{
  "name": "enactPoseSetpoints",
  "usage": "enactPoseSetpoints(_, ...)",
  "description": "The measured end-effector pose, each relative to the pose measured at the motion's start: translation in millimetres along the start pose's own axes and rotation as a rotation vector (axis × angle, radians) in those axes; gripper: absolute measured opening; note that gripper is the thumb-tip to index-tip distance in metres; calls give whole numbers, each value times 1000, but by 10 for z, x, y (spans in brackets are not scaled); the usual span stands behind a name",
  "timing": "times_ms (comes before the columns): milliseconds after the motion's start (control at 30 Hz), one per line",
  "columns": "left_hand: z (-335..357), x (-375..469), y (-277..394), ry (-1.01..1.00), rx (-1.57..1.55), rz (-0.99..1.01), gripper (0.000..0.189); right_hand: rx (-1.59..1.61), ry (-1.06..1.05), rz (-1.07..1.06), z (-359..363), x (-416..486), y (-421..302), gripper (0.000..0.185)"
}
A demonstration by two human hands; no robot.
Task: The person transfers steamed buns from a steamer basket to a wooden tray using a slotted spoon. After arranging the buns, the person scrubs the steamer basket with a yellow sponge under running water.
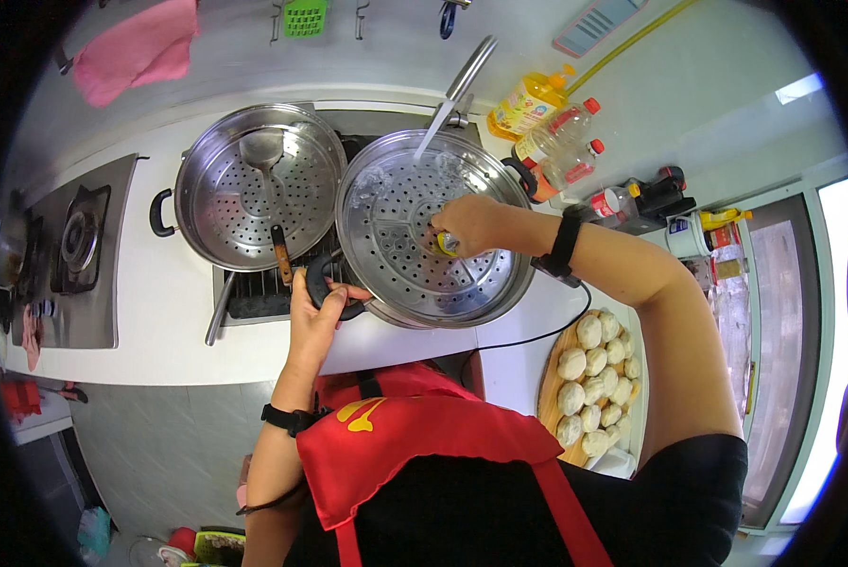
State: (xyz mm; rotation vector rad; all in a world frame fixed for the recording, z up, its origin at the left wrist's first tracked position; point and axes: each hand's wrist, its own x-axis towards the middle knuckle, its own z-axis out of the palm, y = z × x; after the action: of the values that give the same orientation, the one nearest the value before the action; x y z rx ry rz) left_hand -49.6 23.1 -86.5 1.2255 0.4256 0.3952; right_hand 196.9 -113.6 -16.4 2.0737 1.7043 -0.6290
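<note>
My left hand (314,312) grips the black side handle (318,280) of a stainless steel steamer pan (388,276) with a perforated bottom. Inside that pan, my right hand (466,225) is closed around a small yellow sponge (448,244), mostly hidden by the fingers, pressed near the holed base. Water (432,131) runs from a metal faucet (472,67) into the far side of the pan, where it splashes. To its left sits a second perforated steamer pan (215,212). A metal spatula (261,149) with a worn wooden handle lies across it.
Under the pans is a sink with a dark rack (257,306); a metal handle (220,312) juts out. A dish soap bottle (527,106) and plastic bottles (566,131) stand behind right. Dough buns (594,383) cover a wooden board (548,383). A gas hob (101,276) is left.
</note>
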Motion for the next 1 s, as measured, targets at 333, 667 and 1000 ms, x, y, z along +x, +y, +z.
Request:
enactPoseSetpoints(333, 1, 7, 3, 25, -50, -43, 17, 45, 186, 50, 271, -56, -54, 33)
enactPoseSetpoints(667, -13, 1, 7, 6, -55, -65, 17, 130, 355, 105, 480, -142, -76, 27)
enactPoseSetpoints(1000, -32, -1, -11, -24, -49, 5, 20, 143, 572, 74, 355, -205, -32, 33)
